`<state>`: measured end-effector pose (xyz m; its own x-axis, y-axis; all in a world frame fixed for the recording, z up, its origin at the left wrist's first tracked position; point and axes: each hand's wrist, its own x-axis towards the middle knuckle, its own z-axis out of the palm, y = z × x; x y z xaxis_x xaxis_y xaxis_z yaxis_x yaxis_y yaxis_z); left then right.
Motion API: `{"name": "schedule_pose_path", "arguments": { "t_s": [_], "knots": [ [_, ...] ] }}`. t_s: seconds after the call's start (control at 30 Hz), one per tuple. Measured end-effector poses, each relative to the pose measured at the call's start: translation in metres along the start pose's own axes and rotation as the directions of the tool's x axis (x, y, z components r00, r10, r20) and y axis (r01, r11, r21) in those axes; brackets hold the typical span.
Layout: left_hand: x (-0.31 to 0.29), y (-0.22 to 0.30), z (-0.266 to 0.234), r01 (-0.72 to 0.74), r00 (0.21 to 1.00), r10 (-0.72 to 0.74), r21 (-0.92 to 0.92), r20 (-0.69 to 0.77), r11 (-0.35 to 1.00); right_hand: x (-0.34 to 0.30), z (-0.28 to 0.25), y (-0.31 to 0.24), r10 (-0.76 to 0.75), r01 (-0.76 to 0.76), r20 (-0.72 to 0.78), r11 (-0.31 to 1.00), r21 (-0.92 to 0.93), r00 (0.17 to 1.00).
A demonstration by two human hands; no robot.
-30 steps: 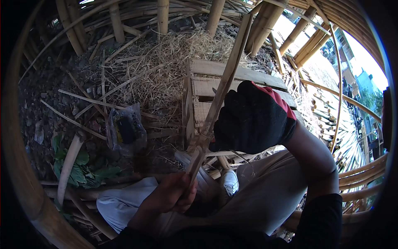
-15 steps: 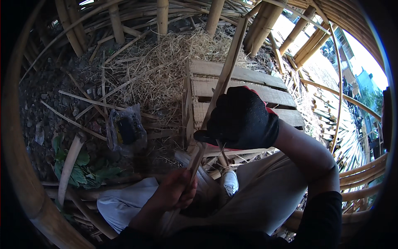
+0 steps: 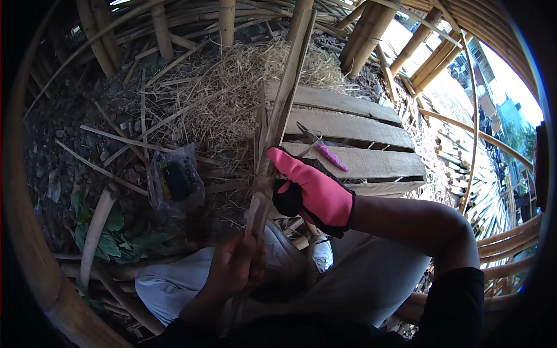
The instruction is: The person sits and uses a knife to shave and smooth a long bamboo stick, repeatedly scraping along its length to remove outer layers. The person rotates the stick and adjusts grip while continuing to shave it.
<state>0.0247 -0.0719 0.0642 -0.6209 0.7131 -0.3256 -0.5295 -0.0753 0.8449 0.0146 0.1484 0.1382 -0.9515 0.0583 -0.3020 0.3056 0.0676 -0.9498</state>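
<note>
A long split bamboo strip (image 3: 288,93) slants from my lap up past the slatted wooden crate. My bare left hand (image 3: 235,264) is closed around its lower part. Just above, near a node, my right hand (image 3: 316,194) in a pink and black glove grips the strip, its pink-covered finger lying along the edge. The other gloved fingers are curled and partly hidden. Beyond the glove, on the wooden crate (image 3: 348,127), lies a tool with a pink patterned handle (image 3: 332,158) and a dark pointed blade; its exact kind is unclear.
Dry shavings (image 3: 214,104) cover the ground left of the crate, with loose bamboo strips around. A clear plastic bag (image 3: 177,180) with a dark object lies at left, near green leaves (image 3: 110,232). Bamboo poles (image 3: 227,23) stand behind; a curved pole (image 3: 43,255) borders the left.
My right hand has moved down and left along the strip and turned, showing the glove's pink side. The strip's upper end has swung left. The pink-handled tool has come into view.
</note>
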Motion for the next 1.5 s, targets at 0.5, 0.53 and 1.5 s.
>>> {"name": "schedule_pose_path", "arguments": {
  "t_s": [0.5, 0.53, 1.5],
  "knots": [
    [0.01, 0.005, -0.01, 0.046, 0.999, -0.048, -0.094, -0.018, 0.994, 0.019, -0.051, -0.021, -0.733, 0.516, 0.681, -0.578, -0.632, 0.013],
    [0.011, 0.005, -0.009, 0.045, 0.999, -0.046, -0.097, -0.011, 0.994, 0.021, -0.047, -0.016, -0.684, 0.511, 0.729, -0.624, -0.591, 0.009],
    [0.008, -0.004, -0.01, 0.076, 0.995, -0.065, -0.168, 0.069, 0.983, 0.017, -0.021, -0.002, 0.391, -0.414, 0.287, 0.91, 0.023, 0.874]
  ]
}}
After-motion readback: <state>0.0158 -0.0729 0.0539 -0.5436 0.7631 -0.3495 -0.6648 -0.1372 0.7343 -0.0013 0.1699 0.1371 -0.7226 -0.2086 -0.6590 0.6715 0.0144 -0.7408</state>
